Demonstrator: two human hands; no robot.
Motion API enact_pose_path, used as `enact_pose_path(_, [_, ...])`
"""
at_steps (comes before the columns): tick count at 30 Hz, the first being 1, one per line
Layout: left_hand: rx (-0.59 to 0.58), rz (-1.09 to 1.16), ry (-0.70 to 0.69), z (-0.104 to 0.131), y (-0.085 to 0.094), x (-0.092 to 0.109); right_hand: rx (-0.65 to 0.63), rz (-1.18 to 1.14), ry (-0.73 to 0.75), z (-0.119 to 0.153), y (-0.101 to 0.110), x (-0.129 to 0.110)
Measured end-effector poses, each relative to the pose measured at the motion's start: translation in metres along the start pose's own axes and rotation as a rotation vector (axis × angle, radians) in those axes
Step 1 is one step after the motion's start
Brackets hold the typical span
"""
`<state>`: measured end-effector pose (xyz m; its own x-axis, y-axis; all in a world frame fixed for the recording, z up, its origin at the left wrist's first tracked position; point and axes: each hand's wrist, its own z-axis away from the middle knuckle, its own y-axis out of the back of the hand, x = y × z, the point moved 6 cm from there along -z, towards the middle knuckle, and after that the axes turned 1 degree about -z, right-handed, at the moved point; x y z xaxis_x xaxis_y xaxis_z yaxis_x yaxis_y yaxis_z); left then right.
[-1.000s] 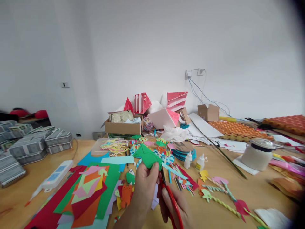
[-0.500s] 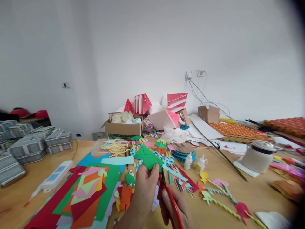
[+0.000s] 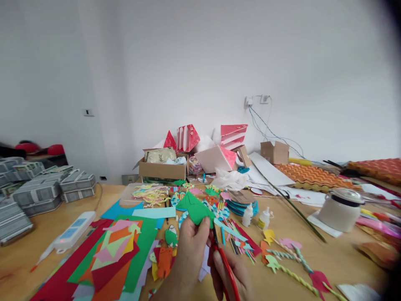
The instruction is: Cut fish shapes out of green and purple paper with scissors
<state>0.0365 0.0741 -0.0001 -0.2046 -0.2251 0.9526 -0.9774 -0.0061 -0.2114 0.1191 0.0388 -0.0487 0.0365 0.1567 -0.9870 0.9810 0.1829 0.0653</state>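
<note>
A piece of green paper (image 3: 196,209) with faint drawn lines is pinched between the thumb and fingers of my left hand (image 3: 194,238). My right hand (image 3: 230,271) is wrapped around the red handles of a pair of scissors (image 3: 226,267). The dark blades point up and away, against the right edge of the green paper; how far apart they are is hard to make out. Left of my left wrist lie an orange cut-out (image 3: 164,261) and a green fish cut-out (image 3: 171,236). Behind the paper are several blue-and-white decorated rings, partly hidden.
Layered coloured paper sheets (image 3: 144,246) lie at the left, beside a white glue gun (image 3: 73,230). Two glue bottles (image 3: 247,215), braided cords (image 3: 293,274) and a lidded white pot (image 3: 340,211) stand or lie to the right. A cardboard box (image 3: 163,170) sits at the back.
The view has shifted very slightly. Both hands keep nearly the same place, with the green paper and scissors still held.
</note>
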Motion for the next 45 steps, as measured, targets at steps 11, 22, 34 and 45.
enact_pose_path(11, [-0.023, 0.0, 0.019, 0.0, -0.001, 0.003, 0.034, -0.07, -0.044, -0.001, 0.0, 0.0])
enact_pose_path(22, [-0.022, -0.028, 0.062, -0.001, 0.0, -0.002, 0.07, -0.051, -0.093, -0.001, 0.003, 0.007])
enact_pose_path(34, [-0.035, 0.004, 0.085, -0.005, 0.001, -0.005, 0.089, -0.09, -0.069, 0.0, 0.005, 0.005])
enact_pose_path(45, [-0.098, -0.012, 0.091, -0.006, 0.001, -0.011, 0.044, -0.002, -0.024, -0.001, 0.005, 0.0])
